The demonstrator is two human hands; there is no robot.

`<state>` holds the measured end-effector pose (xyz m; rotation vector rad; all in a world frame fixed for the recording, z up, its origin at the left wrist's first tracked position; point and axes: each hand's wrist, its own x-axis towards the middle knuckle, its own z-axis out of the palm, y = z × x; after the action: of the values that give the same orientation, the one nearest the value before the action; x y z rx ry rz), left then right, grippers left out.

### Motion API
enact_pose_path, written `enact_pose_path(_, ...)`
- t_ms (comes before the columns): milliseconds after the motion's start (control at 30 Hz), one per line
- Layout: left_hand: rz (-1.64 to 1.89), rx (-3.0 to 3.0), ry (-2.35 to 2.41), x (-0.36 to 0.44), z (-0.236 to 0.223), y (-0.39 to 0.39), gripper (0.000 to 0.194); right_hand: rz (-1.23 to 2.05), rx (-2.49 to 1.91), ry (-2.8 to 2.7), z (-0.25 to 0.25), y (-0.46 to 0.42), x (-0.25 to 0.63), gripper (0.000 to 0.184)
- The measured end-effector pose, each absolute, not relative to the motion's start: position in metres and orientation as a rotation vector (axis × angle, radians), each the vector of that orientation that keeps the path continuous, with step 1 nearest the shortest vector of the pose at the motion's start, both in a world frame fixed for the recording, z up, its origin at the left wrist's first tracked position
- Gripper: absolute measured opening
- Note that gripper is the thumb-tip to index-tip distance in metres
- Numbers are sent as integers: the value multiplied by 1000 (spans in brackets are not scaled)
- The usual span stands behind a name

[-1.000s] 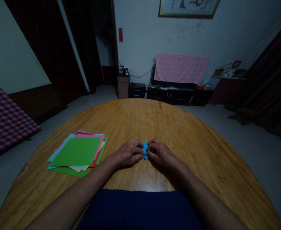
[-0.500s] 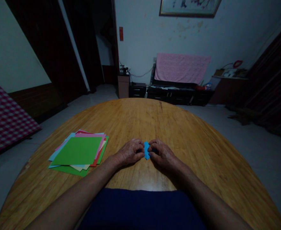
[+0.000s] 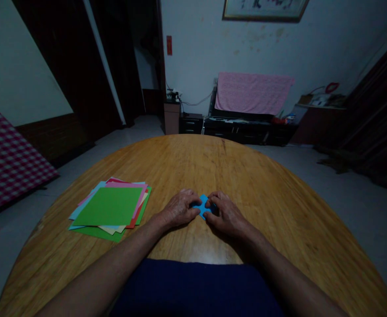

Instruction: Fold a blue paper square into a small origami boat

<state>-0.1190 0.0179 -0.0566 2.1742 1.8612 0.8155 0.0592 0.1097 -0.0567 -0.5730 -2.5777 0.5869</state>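
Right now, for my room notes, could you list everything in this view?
wooden table: one, honey brown, rounded edge, in front of the person
origami paper sheets: several, green on top, also pink, red, light blue and cream, in a loose stack on the table, left of the hands
small folded blue paper: one, bright blue, on the table between the hands
pink towel: one, pink, draped above the cabinet
low cabinet: one, black, along the back wall
framed picture: one, pale with dark frame, high on the back wall
checked mat: one, red and white, at far left
left hand: one, fingers at the blue paper
right hand: one, fingers at the blue paper
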Motion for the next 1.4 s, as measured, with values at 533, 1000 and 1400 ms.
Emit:
enact_pose_path(533,766,1978,2055,-136,-66,24,69,432,-663,-2635,-56,107,59,29)
enact_pose_path(1000,737,2421,1885,-116,-64,22,22,328,-695,-2721,-60,111,59,53)
enact_pose_path(1400,662,2449,1884,-119,-59,22,23,334,-764,-2809,-61,122,55,69)
